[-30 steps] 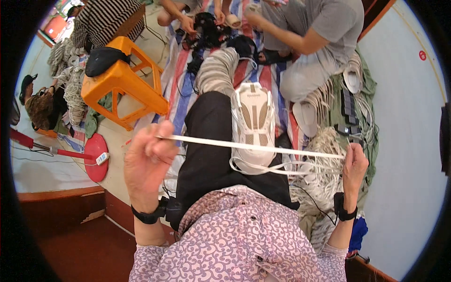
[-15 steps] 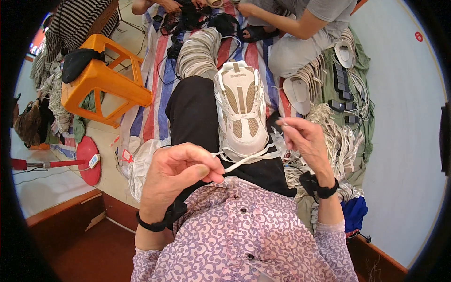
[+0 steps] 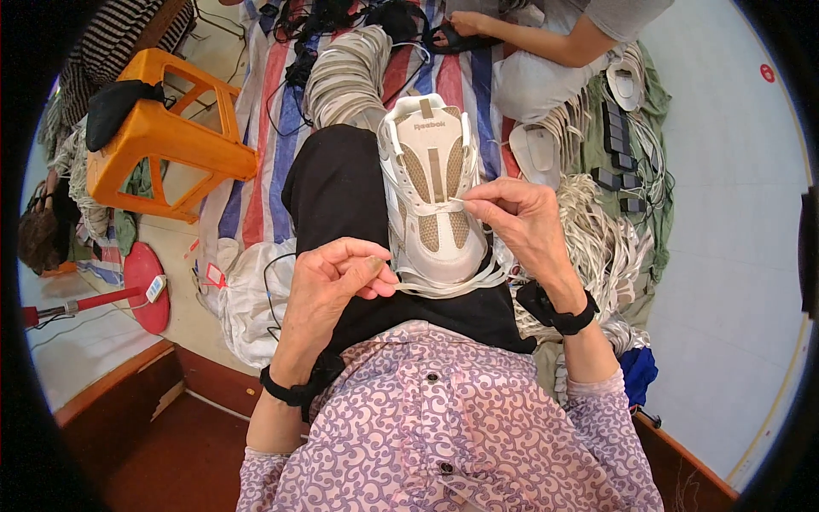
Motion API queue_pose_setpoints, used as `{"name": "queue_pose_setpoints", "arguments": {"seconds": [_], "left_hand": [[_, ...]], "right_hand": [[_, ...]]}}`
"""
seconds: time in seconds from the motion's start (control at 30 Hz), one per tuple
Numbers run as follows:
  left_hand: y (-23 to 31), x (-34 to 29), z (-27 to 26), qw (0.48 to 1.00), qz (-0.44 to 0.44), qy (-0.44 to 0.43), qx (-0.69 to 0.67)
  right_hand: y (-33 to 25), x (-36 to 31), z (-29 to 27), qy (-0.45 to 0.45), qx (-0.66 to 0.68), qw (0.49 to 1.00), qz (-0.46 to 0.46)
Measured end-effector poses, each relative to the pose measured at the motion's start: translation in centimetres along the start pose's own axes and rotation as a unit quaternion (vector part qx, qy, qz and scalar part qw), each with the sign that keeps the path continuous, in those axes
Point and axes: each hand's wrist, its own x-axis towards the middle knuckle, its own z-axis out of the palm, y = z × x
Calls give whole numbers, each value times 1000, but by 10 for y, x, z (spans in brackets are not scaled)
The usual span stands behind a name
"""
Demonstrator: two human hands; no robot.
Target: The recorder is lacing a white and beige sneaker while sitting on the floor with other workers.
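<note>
A white and beige sneaker rests on my black-trousered lap, its toe toward me. A white shoelace loops loosely around the toe and also crosses the lowest part of the lacing. Left of the toe, my left hand is closed, the lace running to its fingertips. At the shoe's right side, my right hand pinches the lace by the lower eyelets. A black band circles each wrist.
An orange stool with a black item on it stands at left. Ahead are stacked pale shoe pieces and a co-worker's arm. A heap of white laces lies right, a white bag left.
My right hand has moved left and up to the shoe's lower eyelets, pinching lace there. My left hand stays near the toe. The view has shifted slightly.
</note>
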Motion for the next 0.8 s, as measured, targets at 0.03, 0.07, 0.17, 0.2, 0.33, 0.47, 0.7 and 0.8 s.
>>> {"name": "queue_pose_setpoints", "arguments": {"seconds": [0.03,0.07,0.17,0.2,0.33,0.47,0.7,0.8], "left_hand": [[-1,2,0,1000,-2,1,-2],[-1,3,0,1000,8,12,-10],[-1,4,1,999,17,37,-4],[0,4,1,999,18,50,12],[-3,4,-5,998,-5,46,33],[-3,4,-6,999,-26,35,32],[-8,6,-4,999,-36,6,12],[-8,5,-9,999,-36,12,27]], "right_hand": [[0,2,0,-2,-1,1000,2],[0,5,0,-9,-46,998,-42],[-2,7,3,-11,-104,991,-82],[-3,8,4,-5,-115,990,-80],[-1,9,9,0,-115,992,-45],[-11,13,11,-12,-164,982,-89],[-1,26,10,-61,-140,979,-134],[-9,18,14,-26,-147,984,-96]]}}
